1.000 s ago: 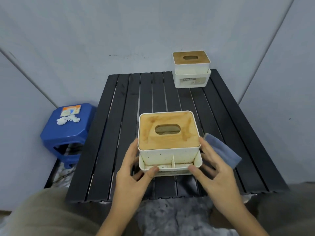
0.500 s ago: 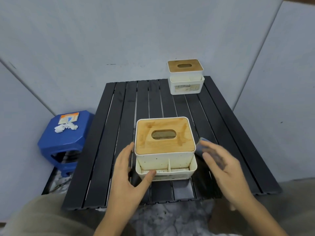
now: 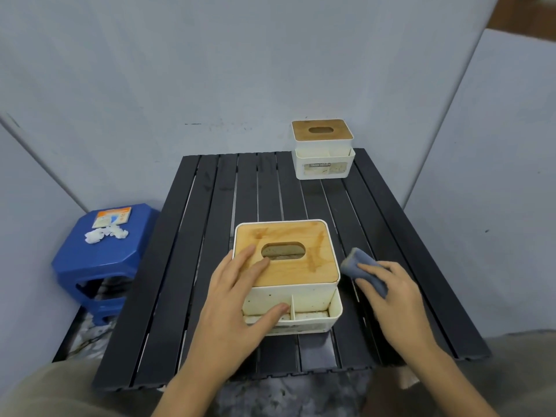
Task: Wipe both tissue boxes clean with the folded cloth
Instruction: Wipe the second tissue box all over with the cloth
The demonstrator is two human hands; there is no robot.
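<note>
A white tissue box with a stained wooden lid and a speckled front tray stands near the table's front edge. My left hand rests on it, straight fingers lying on the lid's left side and the thumb against the front tray. To the right of the box, my right hand grips the folded blue-grey cloth, which sits close beside the box's right wall. A second white tissue box with a wooden lid stands at the far right corner of the table.
The black slatted table has gaps between its slats. A blue plastic stool with crumpled white tissue and a small packet stands to the left. Grey walls close in behind and at the right.
My left hand moved from the box's left side up onto the lid. My right hand took hold of the cloth and lifted it beside the box's right wall.
</note>
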